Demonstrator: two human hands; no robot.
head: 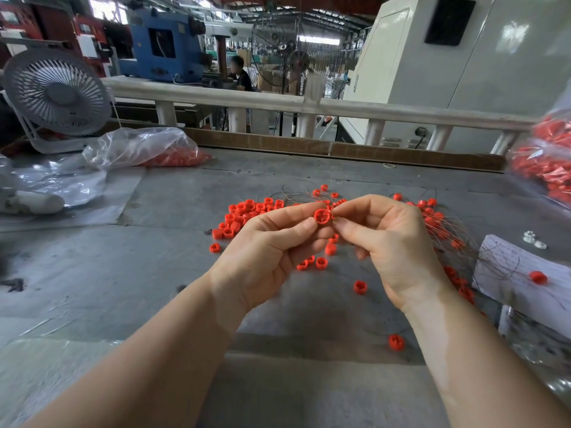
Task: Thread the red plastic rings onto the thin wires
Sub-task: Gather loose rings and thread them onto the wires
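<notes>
Your flat grey metal table (173, 257) holds loose small red plastic rings (244, 211), thin wires (457, 239), a clear plastic bag (139, 146) and a white fan (57, 94).

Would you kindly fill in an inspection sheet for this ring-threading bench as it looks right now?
Surface: grey table, scuffed, partly under plastic sheeting.
Job's things: held ring raised between both hands; loose rings piled behind the left hand; thin wires fanned out to the right, some with rings on them.
Clutter: clear bag of red parts far left; second bag at right edge; white paper.
Grippers: left hand pinches the ring; right hand pinches at the ring's right edge, a wire end there not discernible.
Cables: nothing seen on the table.
Surroundings: desk fan, railing, factory machines, a seated person.
</notes>
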